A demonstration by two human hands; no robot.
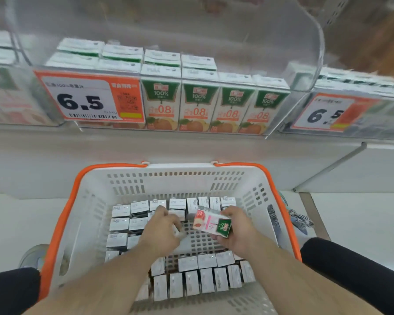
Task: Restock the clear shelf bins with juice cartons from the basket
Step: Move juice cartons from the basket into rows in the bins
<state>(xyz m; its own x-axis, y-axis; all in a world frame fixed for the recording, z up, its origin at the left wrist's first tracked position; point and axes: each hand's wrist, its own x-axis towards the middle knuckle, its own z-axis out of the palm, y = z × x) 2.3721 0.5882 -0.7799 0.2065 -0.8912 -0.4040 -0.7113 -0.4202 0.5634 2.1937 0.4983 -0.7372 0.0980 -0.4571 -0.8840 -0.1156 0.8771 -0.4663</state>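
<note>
Inside the white perforated plastic basket with orange rim (96, 201), both hands reach among upright small white-topped juice cartons (192, 281). The right hand (236, 233) grips a pink-and-green juice carton (212, 221), tilted on its side, fingers curled round it. The left hand (162, 230) has its fingers curled down onto a carton; that grip is blurred. Above, the clear plastic shelf bin (309, 64) holds rows of green-and-orange cartons (198, 105) beside an orange-bordered price tag (89, 98).

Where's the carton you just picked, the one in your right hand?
The carton is in the right hand, low in the head view, tilted over the bare middle of the basket, right of the left hand.
</note>
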